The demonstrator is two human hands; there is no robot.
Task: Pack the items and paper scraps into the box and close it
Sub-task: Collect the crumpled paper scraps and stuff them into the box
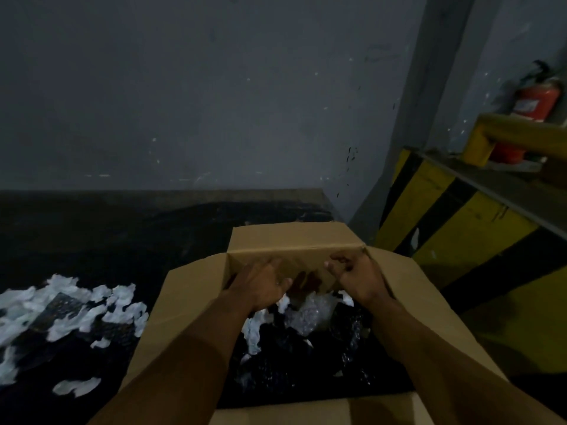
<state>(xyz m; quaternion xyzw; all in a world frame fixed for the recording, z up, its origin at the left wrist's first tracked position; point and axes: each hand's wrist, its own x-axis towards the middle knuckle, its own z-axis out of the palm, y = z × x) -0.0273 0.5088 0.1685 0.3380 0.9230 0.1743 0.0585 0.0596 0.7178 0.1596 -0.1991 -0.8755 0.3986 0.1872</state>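
We have both hands down inside the open box (294, 259), near its far wall. Our left hand (260, 286) is palm down with fingers loosely spread and nothing visibly in them; our right hand (357, 279) has its fingers curled inward, but we cannot tell whether it pinches anything. Directly beneath and just nearer than both hands lie the packed contents: a crinkled sheet of bubble wrap (313, 314), glossy dark items (291, 357) we cannot identify, and a few white scraps (254, 329). Well out to the left of our left hand, more paper scraps (70, 305) lie scattered on the dark table (122, 240). We judge these torn, ragged pieces to be nearly weightless, limp and easily crushed, so we would gather them in loose handfuls with cupped fingers, not pinch them singly. The box is plain brown corrugated card, stiff and matte, with creased hinges; its left flap (184, 302), right flap (408, 289) and far flap (291, 236) stand outward around our hands, and we would take each by its free edge to fold it.
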